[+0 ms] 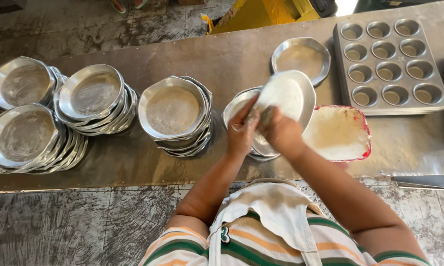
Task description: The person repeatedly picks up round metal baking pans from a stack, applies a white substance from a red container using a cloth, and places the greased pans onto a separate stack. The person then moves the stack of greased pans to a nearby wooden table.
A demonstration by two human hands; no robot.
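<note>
The person stands at the long dark metal desk [222, 64] with both hands raised over it. The left hand [241, 130] has its grip clenched on the near edge of a shallow scalloped aluminium pan [291, 93], which is tilted up so its whitish, coated inside faces the camera. The right hand [281, 133] sits just beside the left, pressed against the pan's lower part; its grip seems closed on something small and dark, but what that is I cannot tell. The tilted pan hangs above a short stack of similar pans [236, 106], and a red-rimmed tray of pale greasy paste [337, 133] lies touching the right side of that stack. Further back a single empty scalloped pan [300, 59] rests on the desk, next to a grey twelve-cup muffin tin [389, 61]. To the left stand four taller stacks of shiny scalloped pans [175, 113].
</note>
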